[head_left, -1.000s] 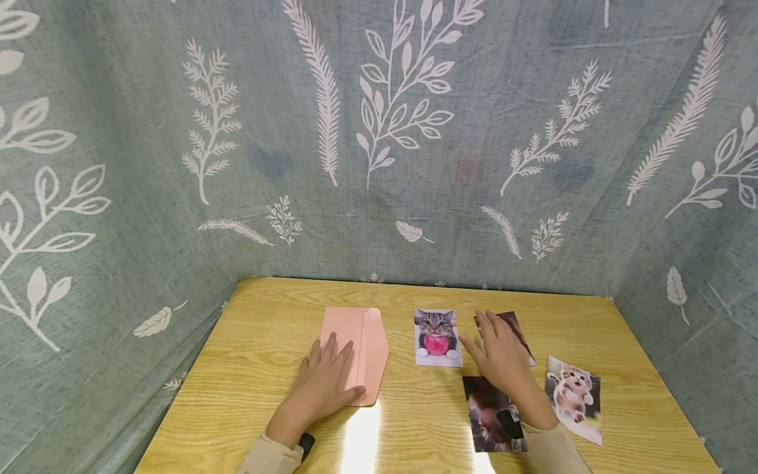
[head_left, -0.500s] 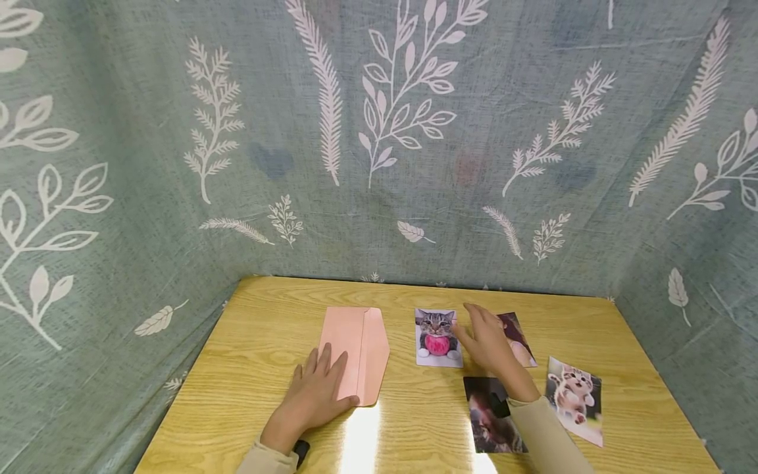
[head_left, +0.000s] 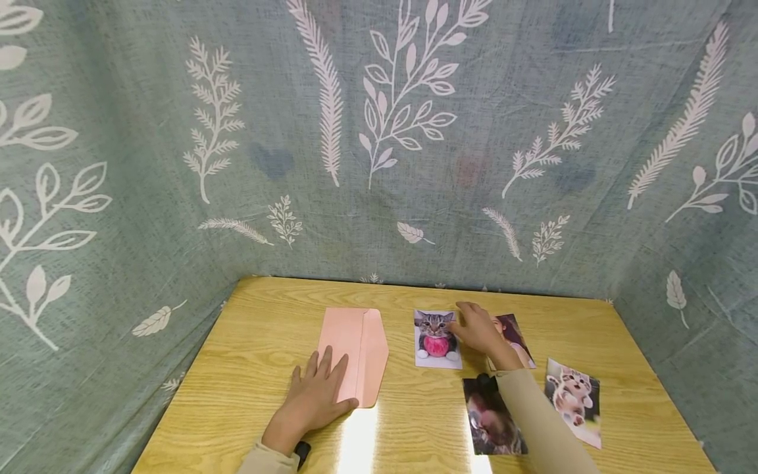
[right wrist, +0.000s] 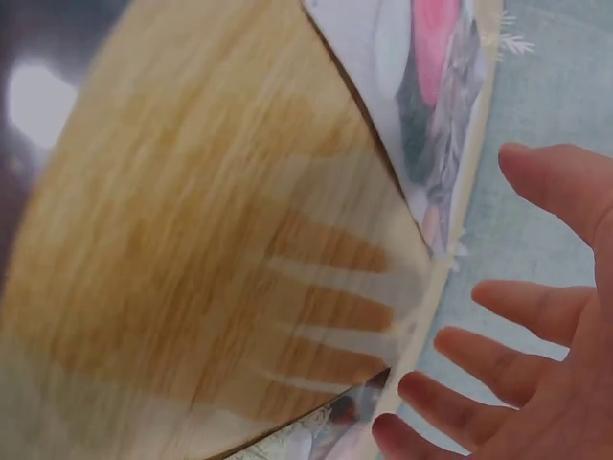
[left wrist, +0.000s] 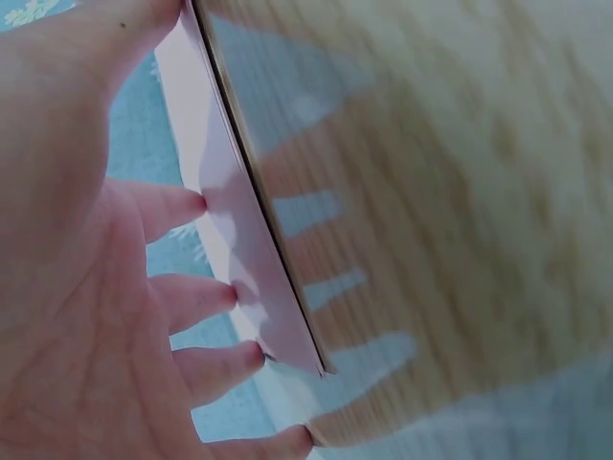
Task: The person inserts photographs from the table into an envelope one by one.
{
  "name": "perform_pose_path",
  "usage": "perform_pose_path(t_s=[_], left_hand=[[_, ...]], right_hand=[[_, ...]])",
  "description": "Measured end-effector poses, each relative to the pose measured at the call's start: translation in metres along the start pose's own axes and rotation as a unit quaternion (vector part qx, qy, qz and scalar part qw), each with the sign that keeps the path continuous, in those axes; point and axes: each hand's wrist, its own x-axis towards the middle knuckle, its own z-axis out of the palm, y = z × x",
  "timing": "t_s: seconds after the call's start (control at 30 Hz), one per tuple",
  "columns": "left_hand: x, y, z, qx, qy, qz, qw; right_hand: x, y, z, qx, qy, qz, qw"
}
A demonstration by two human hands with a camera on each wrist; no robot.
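Left hand (head_left: 314, 396): lying spread, touching the pink envelope (head_left: 356, 345).
Right hand (head_left: 481, 330): hovering relaxed at the cat-with-ball photo's (head_left: 433, 341) edge.
Other photos (head_left: 573, 400): lying nearby, sleeve (head_left: 535, 415) partly covering one.

Grey-green fabric curtain with white plant prints (head_left: 343, 250) covers the back and both sides: tall feathery white frond (head_left: 328, 99), big white leafy branch (head_left: 381, 103) to its right, faded reddish blotch (head_left: 470, 168) between two faded blue ones. Yellow-brown wood-grain tabletop (head_left: 254, 349) runs up to the curtain, two bright white glare patches (head_left: 358, 441) near its front, lower frame edge.
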Motion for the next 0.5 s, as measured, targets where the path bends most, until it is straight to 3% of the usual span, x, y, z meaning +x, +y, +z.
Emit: perform_pose_path(t_s=[0.17, 0.5], left_hand=[[0.0010, -0.0006, 0.0024, 0.005, 0.000, -0.003, 1.0000], [0.0035, -0.0009, 0.0052, 0.006, 0.003, -0.004, 1.0000]], right_hand=[[0.0060, 0.0013, 0.0012, -0.018, -0.022, 0.005, 0.9996], [0.0098, 0.0056, 0.0053, -0.059, -0.023, 0.000, 0.9980]])
